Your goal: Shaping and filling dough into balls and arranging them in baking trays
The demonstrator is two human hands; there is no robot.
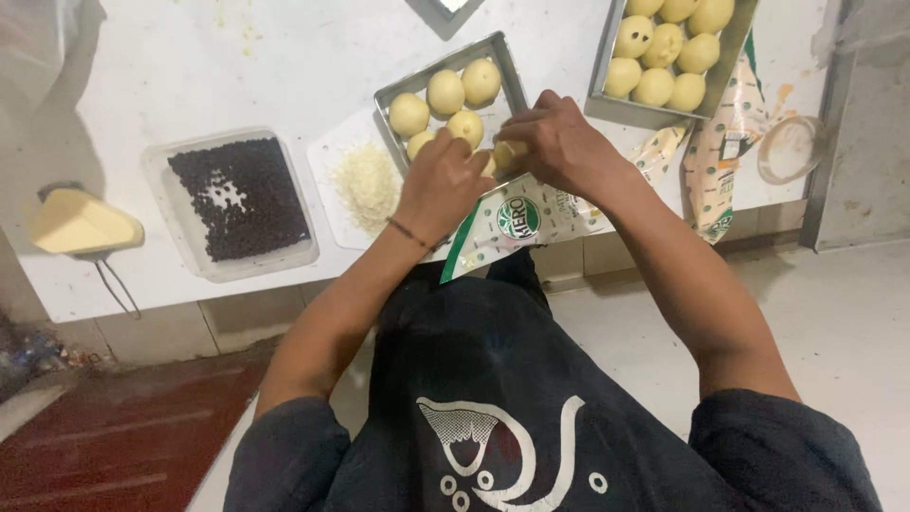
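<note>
Dough ball (505, 155), pale yellow and soft-looking, sits pinched between both hands at the near corner of a small metal tray (391, 97) on the white bench (190, 66). The left hand (441, 185) cups it from the near side and the right hand (559, 142) closes over it from the far side, so each grip is narrow and wrapped on this one piece; most of the ball is hidden by the fingers. Five finished balls lie in the tray just beyond. The main risk, as I judge it, is squeezing too hard and flattening or tearing the piece, or knocking the nearest finished ball, which sits almost touching the left knuckles. A printed plastic bag (517, 218) hangs over the bench edge under the wrists; a dragging forearm could pull it off. Grated cheese (365, 180) and a tub of dark chips (242, 194) lie to the left, well apart.
</note>
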